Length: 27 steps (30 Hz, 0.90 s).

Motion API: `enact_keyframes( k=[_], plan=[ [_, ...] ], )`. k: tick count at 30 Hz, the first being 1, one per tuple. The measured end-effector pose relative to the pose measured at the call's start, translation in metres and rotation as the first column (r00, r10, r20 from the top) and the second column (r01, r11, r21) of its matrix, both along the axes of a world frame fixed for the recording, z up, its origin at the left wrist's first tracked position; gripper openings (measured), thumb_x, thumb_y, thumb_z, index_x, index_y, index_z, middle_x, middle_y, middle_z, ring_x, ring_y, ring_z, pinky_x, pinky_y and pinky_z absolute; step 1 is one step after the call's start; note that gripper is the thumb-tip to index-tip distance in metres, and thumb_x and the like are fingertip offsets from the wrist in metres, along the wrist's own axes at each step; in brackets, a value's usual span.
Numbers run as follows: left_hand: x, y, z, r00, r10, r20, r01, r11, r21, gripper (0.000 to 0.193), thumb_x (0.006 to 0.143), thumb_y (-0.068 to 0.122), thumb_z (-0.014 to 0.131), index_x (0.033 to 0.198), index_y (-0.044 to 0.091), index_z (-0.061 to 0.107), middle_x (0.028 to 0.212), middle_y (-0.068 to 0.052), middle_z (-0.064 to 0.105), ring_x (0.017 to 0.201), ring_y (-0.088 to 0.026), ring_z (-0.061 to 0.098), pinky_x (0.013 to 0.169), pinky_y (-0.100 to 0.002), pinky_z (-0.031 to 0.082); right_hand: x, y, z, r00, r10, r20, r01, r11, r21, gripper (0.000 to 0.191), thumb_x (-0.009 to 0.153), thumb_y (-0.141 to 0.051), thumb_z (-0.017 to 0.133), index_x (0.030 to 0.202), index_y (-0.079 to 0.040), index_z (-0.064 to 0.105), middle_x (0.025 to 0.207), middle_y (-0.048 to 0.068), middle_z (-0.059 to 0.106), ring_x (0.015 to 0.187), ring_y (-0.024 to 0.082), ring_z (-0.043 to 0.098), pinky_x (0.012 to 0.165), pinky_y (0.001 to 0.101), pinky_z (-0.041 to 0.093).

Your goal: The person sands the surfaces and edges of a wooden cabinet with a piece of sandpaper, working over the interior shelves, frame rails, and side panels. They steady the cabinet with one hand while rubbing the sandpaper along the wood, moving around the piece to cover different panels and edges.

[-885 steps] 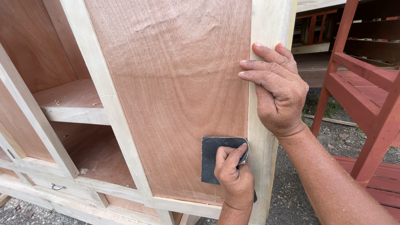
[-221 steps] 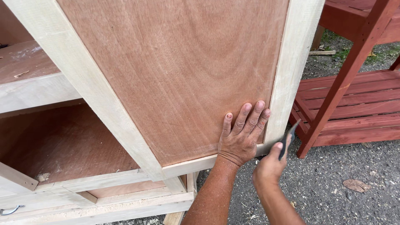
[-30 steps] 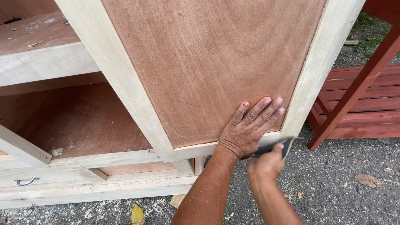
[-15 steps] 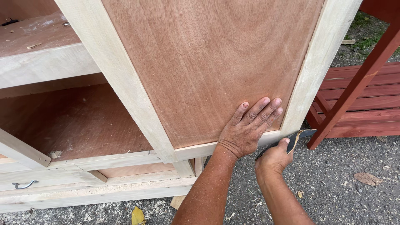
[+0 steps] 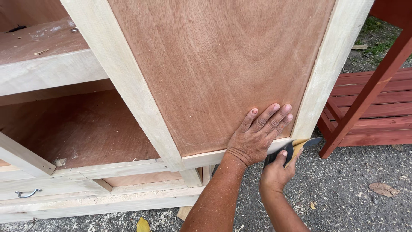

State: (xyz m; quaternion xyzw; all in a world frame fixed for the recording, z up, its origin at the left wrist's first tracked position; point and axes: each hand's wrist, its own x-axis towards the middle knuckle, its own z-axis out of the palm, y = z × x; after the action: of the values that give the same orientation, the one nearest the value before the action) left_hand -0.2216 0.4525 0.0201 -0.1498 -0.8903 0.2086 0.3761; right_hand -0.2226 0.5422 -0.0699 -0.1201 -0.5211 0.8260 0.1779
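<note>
The left hand (image 5: 257, 135) lies flat and released on the reddish-brown plywood door panel (image 5: 214, 64), its fingers (image 5: 274, 114) spread and pointing toward one o'clock, the heel of the palm over the pale, rough-sawn bottom rail of the door frame (image 5: 201, 159). The panel's face is smooth with fine wavy grain; the frame wood around it is chalky and fibrous.

Just at four o'clock of that hand, the right hand (image 5: 277, 172) is clenched around a folded sheet of sandpaper (image 5: 300, 146), dark grey on its grit side and tan on its backing, pressed against the lower right corner of the frame where the rail meets the pale upright stile (image 5: 330, 64). Both forearms are dusted with fine sawdust.

At nine o'clock, the open unfinished cabinet (image 5: 77, 129) shows bare brown shelves with chips lying on them, and a small curved metal handle (image 5: 28, 193) at its lower left. At three o'clock stands red-painted slatted wooden furniture (image 5: 373, 111) on grey gravel ground (image 5: 352, 193).
</note>
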Motion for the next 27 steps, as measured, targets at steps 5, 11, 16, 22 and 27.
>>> enact_keyframes(
  k=[5, 11, 16, 22, 27],
  plan=[
    [0.001, -0.001, -0.001, 0.999, -0.039, -0.005, 0.04, 0.999, 0.028, 0.064, 0.105, 0.039, 0.032, 0.168, 0.034, 0.023, 0.176, 0.01, 0.006, 0.162, -0.012, 0.003, 0.132, -0.044, -0.011, 0.031, 0.034, -0.007, 0.994, -0.025, -0.105, 0.027, 0.999, 0.018, 0.04, 0.112, -0.023, 0.042, 0.141, 0.003, 0.051, 0.12, 0.014, 0.062, 0.104, 0.019, 0.064, 0.095, 0.0331, 0.057],
    [0.003, -0.002, 0.0, 0.999, -0.015, -0.046, 0.014, 1.0, -0.015, 0.07, 0.101, 0.028, 0.039, 0.169, 0.033, 0.025, 0.175, 0.009, 0.007, 0.162, -0.013, 0.004, 0.131, -0.046, -0.009, -0.011, 0.077, 0.047, 0.779, -0.06, -0.624, 0.499, 0.662, 0.559, 0.031, 0.122, -0.026, 0.049, 0.132, 0.001, 0.061, 0.115, 0.011, 0.051, 0.104, 0.018, 0.056, 0.09, 0.0306, 0.051],
    [0.009, -0.002, 0.003, 0.999, -0.047, -0.019, 0.048, 0.998, 0.034, 0.067, 0.101, 0.027, 0.04, 0.167, 0.031, 0.029, 0.176, 0.008, 0.008, 0.162, -0.013, 0.005, 0.132, -0.045, -0.009, -0.042, 0.069, 0.071, 0.655, 0.121, -0.746, 0.607, 0.503, 0.615, 0.019, 0.111, -0.009, 0.063, 0.125, 0.003, 0.059, 0.117, 0.015, 0.06, 0.108, 0.025, 0.063, 0.093, 0.0375, 0.054],
    [0.003, 0.001, 0.026, 0.988, -0.036, -0.152, 0.061, 0.985, 0.163, 0.068, 0.102, 0.016, 0.044, 0.167, 0.026, 0.031, 0.176, 0.005, 0.013, 0.163, -0.015, 0.007, 0.132, -0.051, -0.01, -0.023, 0.085, 0.067, 0.687, 0.262, -0.678, 0.518, 0.478, 0.709, 0.02, 0.096, 0.003, 0.068, 0.115, -0.005, 0.068, 0.103, 0.012, 0.065, 0.093, 0.024, 0.069, 0.077, 0.0344, 0.057],
    [-0.012, 0.01, 0.047, 0.963, 0.04, -0.266, 0.041, 0.956, 0.291, 0.07, 0.098, 0.011, 0.046, 0.167, 0.021, 0.035, 0.176, 0.003, 0.018, 0.163, -0.019, 0.008, 0.13, -0.057, -0.011, -0.079, 0.088, 0.126, 0.504, 0.23, -0.832, 0.635, 0.554, 0.538, 0.018, 0.107, 0.005, 0.072, 0.122, -0.004, 0.069, 0.103, 0.012, 0.065, 0.091, 0.02, 0.067, 0.077, 0.0294, 0.055]
  ],
)
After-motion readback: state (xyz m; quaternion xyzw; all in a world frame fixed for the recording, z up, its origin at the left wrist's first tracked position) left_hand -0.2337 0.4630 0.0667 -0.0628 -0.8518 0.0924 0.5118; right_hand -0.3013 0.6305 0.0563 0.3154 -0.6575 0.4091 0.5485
